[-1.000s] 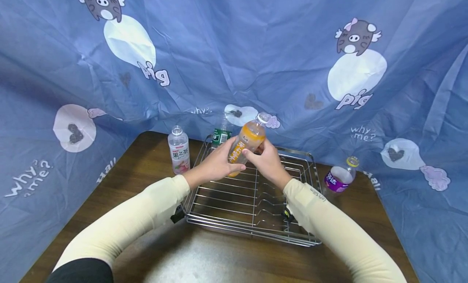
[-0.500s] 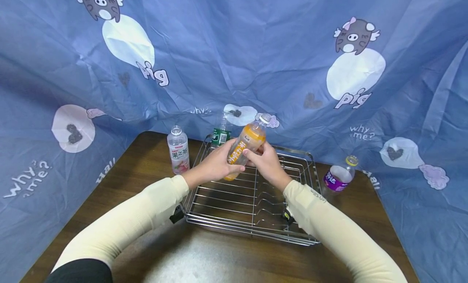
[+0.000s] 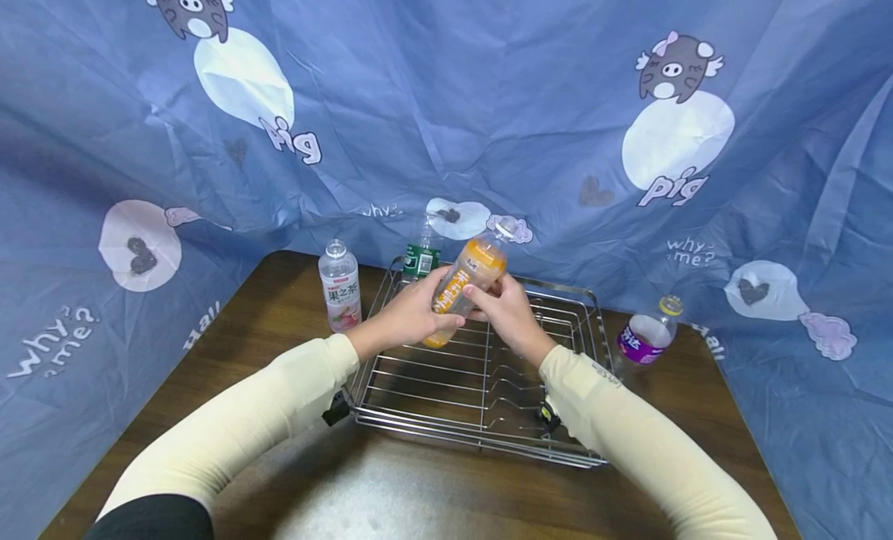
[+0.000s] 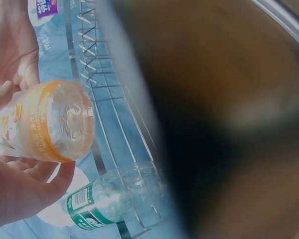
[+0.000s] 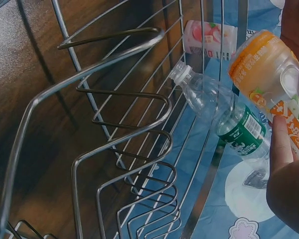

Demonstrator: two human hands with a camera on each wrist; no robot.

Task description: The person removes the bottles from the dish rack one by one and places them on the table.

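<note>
Head view: the left hand [image 3: 417, 311] and right hand [image 3: 514, 315] both grip the tilted orange bottle [image 3: 467, 284] above the rack [image 3: 446, 426]. A green bottle [image 3: 421, 261] stands neck-down at the rack's rear left corner; pink bottle [image 3: 343, 296] left and purple bottle [image 3: 643, 341] right stand on the tabletop [image 3: 391, 493].

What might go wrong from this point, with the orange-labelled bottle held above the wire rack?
The orange-labelled bottle is tilted; if either hand slips, it could drop onto the wire rack.

The left hand is close to the green-labelled bottle and might knock it.

The left sleeve could brush and tip the peach-labelled bottle.
</note>
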